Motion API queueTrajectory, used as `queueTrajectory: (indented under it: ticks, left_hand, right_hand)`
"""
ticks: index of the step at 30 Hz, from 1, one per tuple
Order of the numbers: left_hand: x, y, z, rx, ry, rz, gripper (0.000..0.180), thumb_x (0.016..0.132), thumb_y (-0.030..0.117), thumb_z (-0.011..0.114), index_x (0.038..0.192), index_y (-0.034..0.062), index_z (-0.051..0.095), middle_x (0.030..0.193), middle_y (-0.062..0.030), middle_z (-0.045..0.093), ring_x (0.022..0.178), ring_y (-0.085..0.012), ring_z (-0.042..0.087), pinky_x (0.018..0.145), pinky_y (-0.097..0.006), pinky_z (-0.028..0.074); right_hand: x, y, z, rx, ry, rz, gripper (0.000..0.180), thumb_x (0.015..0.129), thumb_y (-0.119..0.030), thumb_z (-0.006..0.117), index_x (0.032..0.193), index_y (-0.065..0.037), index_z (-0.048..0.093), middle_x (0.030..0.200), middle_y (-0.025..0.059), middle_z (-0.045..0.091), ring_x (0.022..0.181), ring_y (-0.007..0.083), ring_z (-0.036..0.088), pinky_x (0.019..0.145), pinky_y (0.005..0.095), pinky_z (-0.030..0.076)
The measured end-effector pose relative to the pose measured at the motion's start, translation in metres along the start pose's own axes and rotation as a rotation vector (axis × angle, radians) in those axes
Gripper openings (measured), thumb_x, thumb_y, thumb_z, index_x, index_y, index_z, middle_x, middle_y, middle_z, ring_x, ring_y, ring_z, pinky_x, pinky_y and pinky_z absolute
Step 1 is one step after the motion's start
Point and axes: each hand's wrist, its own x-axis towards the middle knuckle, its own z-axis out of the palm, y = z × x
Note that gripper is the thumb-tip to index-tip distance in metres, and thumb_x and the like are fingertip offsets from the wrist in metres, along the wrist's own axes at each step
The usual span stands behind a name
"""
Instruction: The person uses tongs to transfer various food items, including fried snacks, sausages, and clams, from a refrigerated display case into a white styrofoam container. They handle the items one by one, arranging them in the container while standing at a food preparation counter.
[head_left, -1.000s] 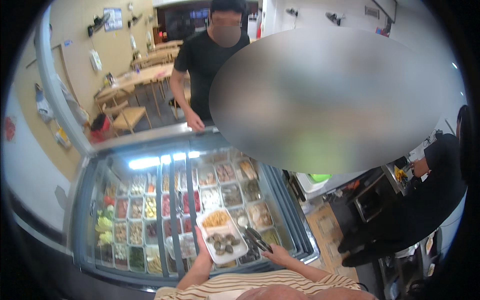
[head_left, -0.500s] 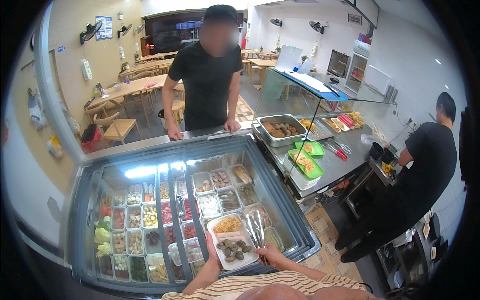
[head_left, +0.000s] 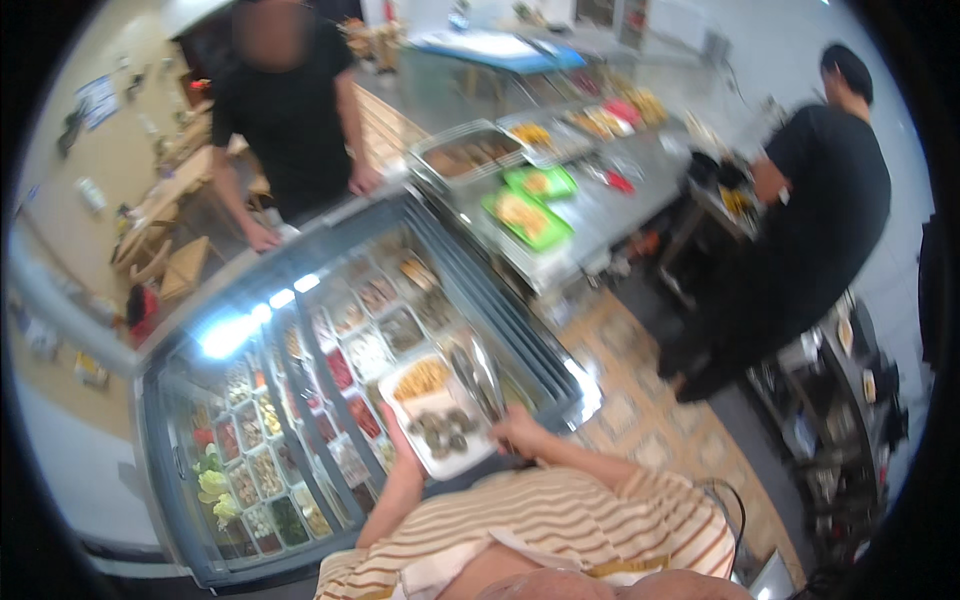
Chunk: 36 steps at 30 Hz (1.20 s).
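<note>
A white rectangular tray (head_left: 432, 405) holds yellow fried pieces at its far end and dark round pieces nearer me. My left hand (head_left: 397, 432) grips the tray from beneath at its left edge, over the glass-topped display case (head_left: 300, 290). My right hand (head_left: 520, 430) is closed around metal tongs (head_left: 478, 375), which point away from me along the tray's right side. The tong tips lie above the case, beside the yellow pieces. My striped sleeves fill the lower edge.
The case holds several small bins of colourful foods. A person in black stands behind it with both hands on its far rim (head_left: 300, 150). A steel counter (head_left: 600, 200) with green trays runs right. Another person in black (head_left: 810, 230) stands at the right.
The view has swung and tilted to the right, showing more floor and the steel counter. The tray and tongs stay in my hands, sitting about the same over the case.
</note>
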Motion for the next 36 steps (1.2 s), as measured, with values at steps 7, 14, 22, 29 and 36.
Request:
queueTrajectory:
  ticks: [7, 14, 22, 29, 36]
  left_hand:
    - [0.051, -0.106, 0.063, 0.012, -0.159, -0.07, 0.083, 0.086, 0.073, 0.036, 0.143, 0.0114, 0.037, 0.14, -0.0124, 0.047, 0.125, -0.0323, 0.048, 0.106, -0.047, 0.038]
    - [0.107, -0.234, 0.146, 0.077, -0.311, -0.356, 0.082, 0.087, 0.069, 0.04, 0.142, 0.008, 0.037, 0.14, -0.0136, 0.046, 0.127, -0.0313, 0.046, 0.108, -0.046, 0.036]
    - [0.139, -0.304, 0.206, 0.315, -0.368, -0.53, 0.053, 0.097, 0.032, 0.051, 0.139, 0.0026, 0.038, 0.136, -0.0144, 0.049, 0.124, -0.0278, 0.049, 0.105, -0.044, 0.04]
    - [0.199, -0.331, 0.259, 0.766, -0.483, -0.636, 0.03, 0.091, 0.01, 0.056, 0.119, 0.0005, 0.051, 0.094, -0.0086, 0.065, 0.068, -0.0163, 0.064, 0.051, -0.028, 0.052]
    - [0.3, -0.37, 0.32, 0.848, -0.5, -0.632, 0.024, 0.085, 0.001, 0.055, 0.109, -0.0016, 0.056, 0.084, -0.0083, 0.065, 0.057, -0.0149, 0.063, 0.043, -0.023, 0.05]
  right_hand:
    - [-0.052, -0.035, -0.126, 0.057, 0.057, -0.22, 0.016, 0.07, 0.0, 0.067, 0.085, 0.001, 0.063, 0.062, 0.0027, 0.058, 0.042, 0.0103, 0.05, 0.039, 0.024, 0.04]
    - [-0.102, -0.028, -0.278, 0.125, 0.229, -0.302, 0.019, 0.073, 0.0, 0.063, 0.093, -0.001, 0.061, 0.066, 0.0022, 0.057, 0.045, 0.0096, 0.051, 0.039, 0.024, 0.042]
    - [-0.137, -0.059, -0.379, 0.283, 0.45, -0.302, 0.015, 0.071, 0.001, 0.064, 0.086, 0.0, 0.061, 0.062, 0.0039, 0.057, 0.042, 0.0109, 0.051, 0.037, 0.024, 0.04]
    - [-0.104, -0.074, -0.456, 0.31, 0.545, -0.329, 0.011, 0.07, 0.002, 0.065, 0.08, 0.0, 0.061, 0.062, 0.0055, 0.059, 0.041, 0.0116, 0.052, 0.037, 0.0242, 0.041]
    - [-0.059, -0.138, -0.532, 0.254, 0.583, -0.333, 0.01, 0.07, 0.002, 0.065, 0.078, 0.0, 0.06, 0.061, 0.0049, 0.058, 0.042, 0.0115, 0.052, 0.037, 0.0244, 0.042]
